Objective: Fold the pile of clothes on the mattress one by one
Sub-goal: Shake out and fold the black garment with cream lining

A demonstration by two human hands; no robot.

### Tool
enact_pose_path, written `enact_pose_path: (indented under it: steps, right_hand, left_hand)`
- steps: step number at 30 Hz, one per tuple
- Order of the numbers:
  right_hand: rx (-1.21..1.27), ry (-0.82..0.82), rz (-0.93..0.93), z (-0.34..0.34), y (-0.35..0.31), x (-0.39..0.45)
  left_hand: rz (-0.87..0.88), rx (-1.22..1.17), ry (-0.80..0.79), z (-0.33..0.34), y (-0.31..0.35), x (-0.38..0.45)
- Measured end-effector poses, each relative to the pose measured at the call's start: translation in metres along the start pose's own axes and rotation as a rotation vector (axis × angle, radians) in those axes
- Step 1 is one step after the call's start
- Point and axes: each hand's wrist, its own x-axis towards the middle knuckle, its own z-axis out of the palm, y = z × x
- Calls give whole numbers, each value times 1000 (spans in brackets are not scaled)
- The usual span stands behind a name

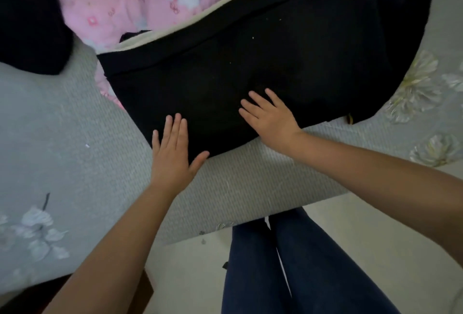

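Note:
A large black garment [263, 63] lies spread flat across the grey mattress [75, 150], with a cream strip of cloth [190, 22] along its far edge. My left hand [172, 150] rests flat on the garment's near left corner, fingers straight and together. My right hand [269, 118] presses flat on the near edge a little to the right, fingers spread. A pink printed garment [130, 0] lies bunched behind the black one at the upper left.
Another dark garment [30, 25] sits at the far left. The mattress has pale flower prints [421, 88] at the right and lower left. Its near edge [250, 223] meets a light floor, where my legs in dark blue trousers [288, 263] stand.

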Motion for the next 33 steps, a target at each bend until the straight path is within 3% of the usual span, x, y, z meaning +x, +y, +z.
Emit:
enact_pose_path:
  steps: [2,5,7,10,12,15,17,19,21,25,29,33]
  right_hand:
    - [120,19,-61,-4,18,-24]
    - [123,240,-278,-6,64,-81]
    - [-25,94,-260,-7,107,-120]
    - [-128,-256,50,-2,175,-160]
    - [-151,-332,263,0,209,-171]
    - [-119,-377,649,-7,231,-175]
    - [89,-176,858,-5,217,-171]
    - [284,124,884,8,173,-162]
    - [506,299,846,21,101,-149]
    - [789,175,858,50,-2,-99]
    - [811,248,1063,71,-7,-64]
    - [833,327,1077,78,-10,-65]
  left_hand:
    - [22,-43,85,-19,7,-1]
    - [71,-4,172,-40,13,4]
    - [125,106,135,-42,26,13]
    - [288,245,-73,-26,71,32]
    - [433,377,-158,-9,110,51]
    - [606,553,-105,3,173,86]
    - [671,628,-8,2,205,106]
    - [683,714,35,-1,225,126]
    - [691,844,-2,-6,232,145]
    - [776,1107,-120,-12,221,169]
    - [824,1209,-112,-14,205,176]
    - [847,1183,-150,-10,203,181]
